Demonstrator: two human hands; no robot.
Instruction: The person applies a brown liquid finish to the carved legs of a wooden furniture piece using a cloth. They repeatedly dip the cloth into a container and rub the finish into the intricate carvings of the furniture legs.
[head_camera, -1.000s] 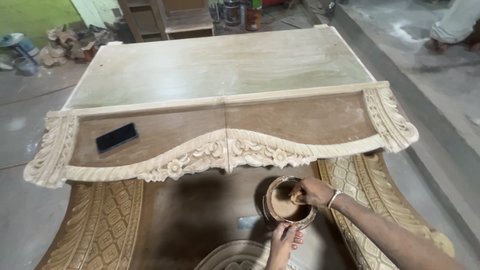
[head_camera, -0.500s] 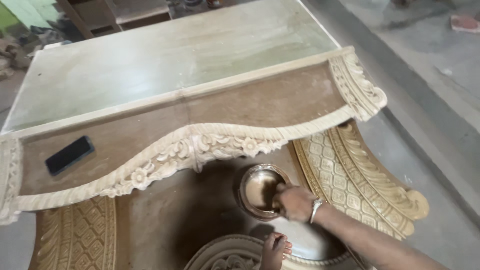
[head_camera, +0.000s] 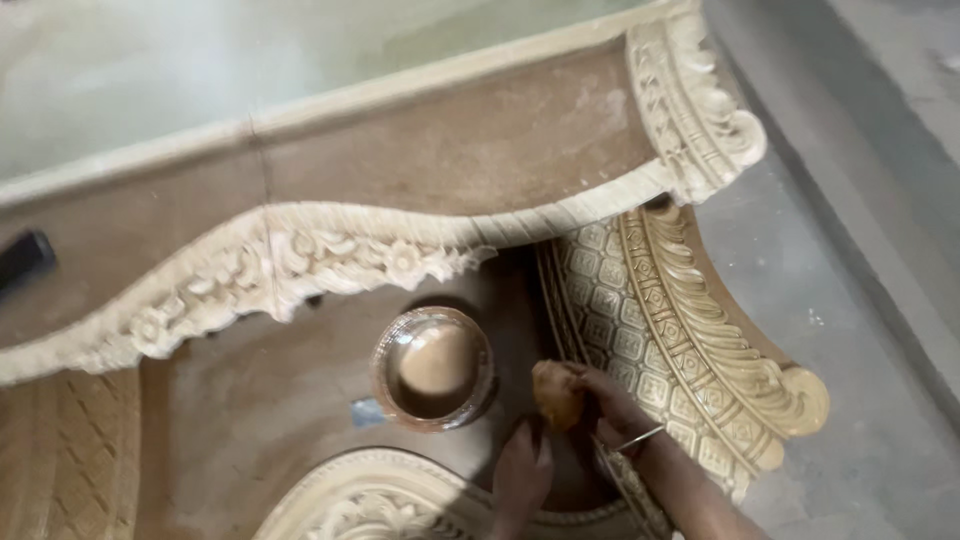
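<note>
Carved furniture (head_camera: 700, 300); right hand (head_camera: 600, 400) holds lump (head_camera: 556, 392) (tan)

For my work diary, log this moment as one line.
right hand: holds brown putty lump | left hand: resting on wood beside round bowl | bowl: tan paste inside | surroundings: carved furniture panel

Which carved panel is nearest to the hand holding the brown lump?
The lattice-patterned panel on the right, directly behind the right hand and its brown lump. The floral band above and the round carving below lie farther off.
</note>
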